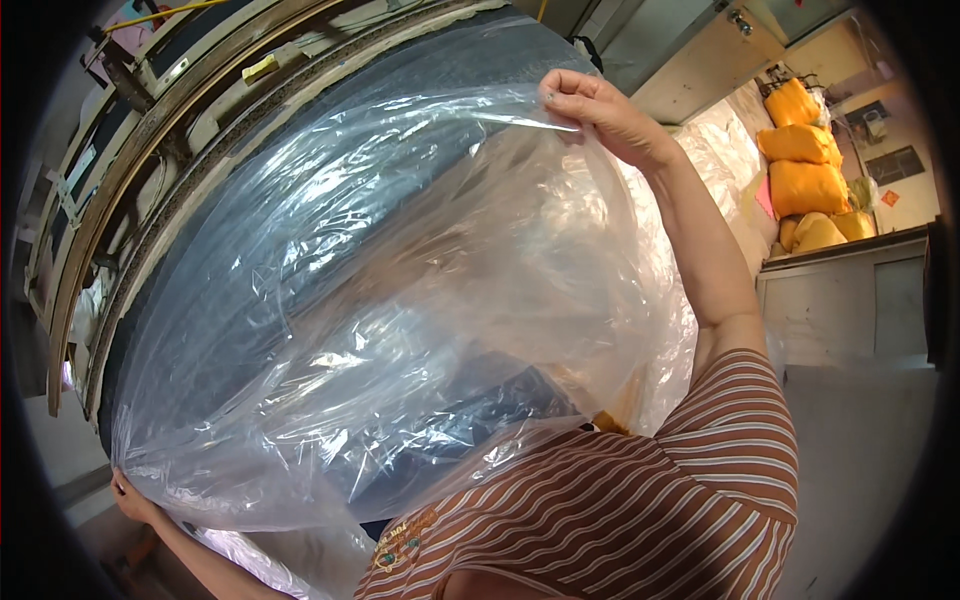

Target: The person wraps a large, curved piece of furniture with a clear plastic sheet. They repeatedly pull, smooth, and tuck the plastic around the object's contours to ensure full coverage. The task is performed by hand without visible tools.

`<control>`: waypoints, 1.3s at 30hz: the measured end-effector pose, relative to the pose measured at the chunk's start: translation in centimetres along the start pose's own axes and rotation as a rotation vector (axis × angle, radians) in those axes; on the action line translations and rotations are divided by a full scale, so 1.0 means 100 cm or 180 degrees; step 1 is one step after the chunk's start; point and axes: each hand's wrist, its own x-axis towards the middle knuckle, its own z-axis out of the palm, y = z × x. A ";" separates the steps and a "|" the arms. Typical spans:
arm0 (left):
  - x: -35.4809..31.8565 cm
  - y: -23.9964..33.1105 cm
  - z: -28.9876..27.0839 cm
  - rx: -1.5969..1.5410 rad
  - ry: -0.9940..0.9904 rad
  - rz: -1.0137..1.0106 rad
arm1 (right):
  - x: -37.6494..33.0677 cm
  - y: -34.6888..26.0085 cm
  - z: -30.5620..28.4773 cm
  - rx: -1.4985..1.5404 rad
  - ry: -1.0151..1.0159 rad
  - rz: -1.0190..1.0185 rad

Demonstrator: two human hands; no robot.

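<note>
A large clear plastic sheet (400, 290) is stretched wide in front of me, crinkled and glossy with reflections. At its upper right edge, my right hand (600, 110) pinches the film between thumb and bent fingers, arm raised. Low at the far left, my left hand (132, 497) grips a gathered corner; most of its fingers are small and partly hidden. Beneath the film shows a dark table surface (490, 42). The sheet's lower edge lies close against my striped shirt (610, 490). Whether it is a single layer or a bag, I cannot tell.
A long machine frame with curved-looking wooden rails (190, 92) borders the table's far left side; a small yellow block (260, 68) rests on it. At the right, several orange sacks (808, 188) are stacked beyond a pale cabinet (830, 310). More clear film (715, 150) lies behind my right arm.
</note>
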 end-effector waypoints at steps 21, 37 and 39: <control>0.005 -0.014 0.004 -0.0209 -0.0177 -0.0115 | 0.053 -0.027 -0.015 -0.1249 0.0588 -0.0799; 0.006 -0.022 0.003 0.0083 -0.0045 0.0026 | 0.065 -0.038 -0.002 -0.1316 0.0430 -0.1360; 0.003 -0.017 0.000 -0.0001 -0.0080 -0.0007 | 0.075 -0.029 0.003 -0.2156 0.0825 -0.1383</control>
